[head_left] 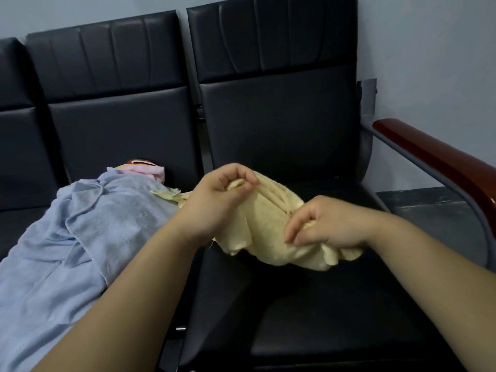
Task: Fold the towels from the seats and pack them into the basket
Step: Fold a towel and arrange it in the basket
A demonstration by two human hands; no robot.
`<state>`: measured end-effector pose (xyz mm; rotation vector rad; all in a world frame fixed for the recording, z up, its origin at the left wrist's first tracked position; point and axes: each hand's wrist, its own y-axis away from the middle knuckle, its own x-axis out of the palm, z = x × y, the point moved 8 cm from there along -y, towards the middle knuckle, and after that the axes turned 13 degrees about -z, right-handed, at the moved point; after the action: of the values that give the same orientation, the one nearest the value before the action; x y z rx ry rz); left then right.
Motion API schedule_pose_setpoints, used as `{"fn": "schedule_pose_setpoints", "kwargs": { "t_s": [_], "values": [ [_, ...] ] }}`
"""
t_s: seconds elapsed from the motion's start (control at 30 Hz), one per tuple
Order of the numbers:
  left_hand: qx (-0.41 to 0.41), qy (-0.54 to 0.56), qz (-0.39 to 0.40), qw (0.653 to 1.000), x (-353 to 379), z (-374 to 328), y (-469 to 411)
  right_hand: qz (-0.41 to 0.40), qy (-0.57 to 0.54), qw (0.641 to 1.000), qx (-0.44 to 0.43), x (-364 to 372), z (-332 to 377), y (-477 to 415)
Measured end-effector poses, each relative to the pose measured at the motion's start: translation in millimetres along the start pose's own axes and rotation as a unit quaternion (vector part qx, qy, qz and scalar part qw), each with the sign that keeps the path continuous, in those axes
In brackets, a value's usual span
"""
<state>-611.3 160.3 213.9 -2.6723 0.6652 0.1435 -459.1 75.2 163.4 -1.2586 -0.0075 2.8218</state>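
Nearest to us, the left forearm [128, 285] and the right forearm [418, 267] reach in from the lower edge and meet over the right-hand seat [335, 326], a dark padded cushion. Both hands hold the yellow towel [265, 221], which is bunched up and lifted just above that seat, its loose folds hanging down between and below them. We see the left hand [214, 200] curled around the towel's upper left edge, fingertips and thumb pinching a fold. The right hand [327, 224] grips the towel's lower right part, fingers curled down into the cloth.

On the next seat [21, 226] to the left, the blue towel [80, 237] lies crumpled and spread out, covering most of the cushion and running toward the camera. At its far end sits the pink towel [146, 171], a small rumpled heap touching the blue one. Something orange and red [139, 161] peeks out just behind the pink cloth; we cannot tell what it is. A pale yellow strip [166, 194] rests on the blue towel beside the left hand, and we cannot tell whether it belongs to the yellow towel.

Dark backrests [276, 44] rise behind the seats. A reddish-brown armrest [442, 159] on a grey frame borders the right-hand seat, in front of a pale wall [429, 49].
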Motion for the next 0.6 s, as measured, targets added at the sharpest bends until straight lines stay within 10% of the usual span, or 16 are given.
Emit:
{"fn": "schedule_pose_setpoints", "kwargs": {
  "t_s": [0.17, 0.33, 0.6],
  "values": [
    [0.013, -0.212, 0.221, 0.952, 21.2, 15.1, 13.4, -0.192, -0.192, 0.962, 0.029, -44.5, -15.4, 0.5],
    [0.034, -0.242, 0.127, 0.961, 7.3, 10.8, -0.7, -0.307, -0.227, 0.924, 0.007, -50.6, -0.8, 2.8],
    [-0.015, -0.064, -0.035, 0.997, -16.5, 7.4, 6.7, -0.050, -0.124, 0.991, -0.024, -14.7, 10.8, 15.9]
  ]
}}
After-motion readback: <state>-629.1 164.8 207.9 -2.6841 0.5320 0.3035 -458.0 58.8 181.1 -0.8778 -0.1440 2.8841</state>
